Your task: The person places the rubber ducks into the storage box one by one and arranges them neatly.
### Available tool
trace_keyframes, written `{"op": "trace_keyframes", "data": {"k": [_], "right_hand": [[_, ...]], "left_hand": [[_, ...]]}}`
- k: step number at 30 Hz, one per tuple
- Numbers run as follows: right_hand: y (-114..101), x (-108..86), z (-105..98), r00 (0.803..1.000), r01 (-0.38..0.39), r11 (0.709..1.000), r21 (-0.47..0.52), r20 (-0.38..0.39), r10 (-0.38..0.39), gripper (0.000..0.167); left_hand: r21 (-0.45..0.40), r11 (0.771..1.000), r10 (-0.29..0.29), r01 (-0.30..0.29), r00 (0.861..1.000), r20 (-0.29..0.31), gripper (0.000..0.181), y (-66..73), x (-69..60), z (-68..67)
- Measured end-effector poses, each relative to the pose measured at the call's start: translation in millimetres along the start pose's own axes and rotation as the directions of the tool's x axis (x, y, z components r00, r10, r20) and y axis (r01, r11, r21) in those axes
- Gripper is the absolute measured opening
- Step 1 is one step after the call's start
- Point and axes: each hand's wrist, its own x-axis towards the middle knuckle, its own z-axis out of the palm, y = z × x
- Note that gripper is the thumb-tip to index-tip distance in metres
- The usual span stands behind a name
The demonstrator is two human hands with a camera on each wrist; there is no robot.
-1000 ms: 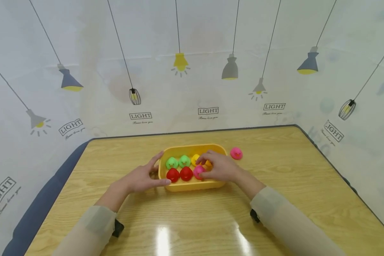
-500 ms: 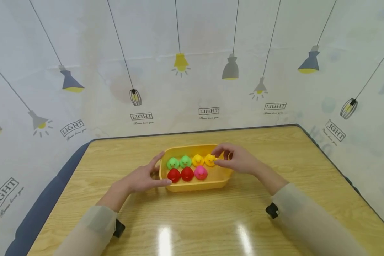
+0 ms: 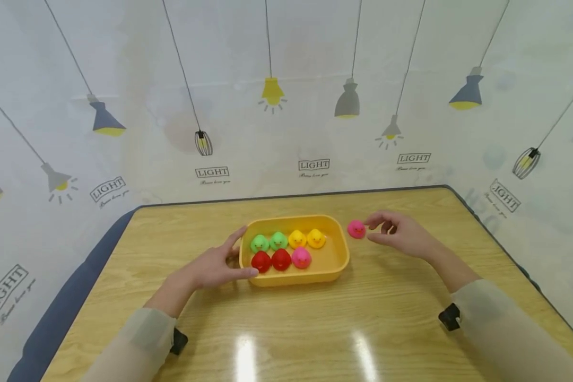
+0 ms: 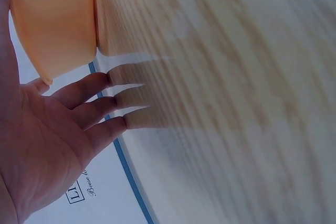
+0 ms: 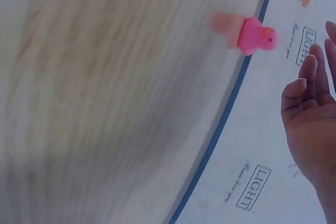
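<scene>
My left hand (image 3: 215, 265) rests against the left end of a yellow plastic bin (image 3: 296, 278), thumb and index finger spread along its rim. In the left wrist view, its other fingers (image 4: 97, 108) are extended down to the tabletop beside the bin wall (image 4: 55, 24). My right hand (image 3: 398, 233) hovers beside a pink rubber duck (image 3: 356, 229) on the table, right of the bin. Its thumb and fingers are parted around bare air, close to the duck. The right wrist view shows this pink duck (image 5: 257, 36) upright, apart from the hand (image 5: 310, 108).
Inside the bin, two green ducks (image 3: 269, 242) and two yellow ducks (image 3: 307, 239) form the back row. Two red ducks (image 3: 271, 260) and a pink duck (image 3: 301, 258) stand in front. A lamp-patterned curtain (image 3: 315, 122) borders the wooden table (image 3: 296, 323).
My right hand has let go of the pink duck inside the bin and moved right, out over the table to the other pink duck. The left hand has stayed at the bin's left end.
</scene>
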Motion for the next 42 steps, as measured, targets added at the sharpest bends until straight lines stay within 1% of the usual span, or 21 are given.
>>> {"op": "trace_keyframes", "data": {"k": [2,6,11,17,22,29,35,42], "right_hand": [[6,-2.3,-3,1.0,-0.005,1.0,0.005,-0.001,0.005,0.035],[16,-3.9,-8,1.0,-0.012,1.0,0.009,0.022,0.012,0.037],[24,-5.0,-10,0.999,-0.024,1.0,-0.018,0.039,0.025,0.039],[31,-2.0,-10,0.995,-0.082,0.996,-0.024,0.06,0.083,0.044],[35,7.0,-9,0.991,-0.117,0.993,-0.008,0.07,0.118,0.047],[37,27.2,4,0.993,-0.103,0.994,-0.034,0.058,0.105,0.048],[37,42.2,17,0.992,-0.115,0.993,-0.026,0.049,0.116,0.05],[33,50.4,24,0.985,-0.159,0.987,-0.012,0.067,0.159,0.049]], "left_hand": [[-0.002,1.0,-0.002,0.002,1.0,0.001,0.119,1.0,-0.1,-0.7],[0.0,1.0,-0.012,0.012,1.0,0.004,0.12,1.4,-0.7,-1.3],[0.005,1.0,-0.011,0.011,1.0,0.0,0.119,0.6,-0.6,-0.4],[-0.003,1.0,-0.008,0.008,1.0,0.001,0.119,2.7,-1.8,0.0],[-0.003,1.0,-0.002,0.002,1.0,0.0,0.12,4.2,-1.9,-1.9],[0.011,1.0,0.013,-0.013,1.0,0.004,0.12,3.4,-1.6,-3.2],[0.008,1.0,0.009,-0.009,1.0,0.006,0.121,3.8,-1.9,-3.3],[0.018,1.0,0.002,-0.002,1.0,0.002,0.12,2.8,-1.5,-2.8]]}}
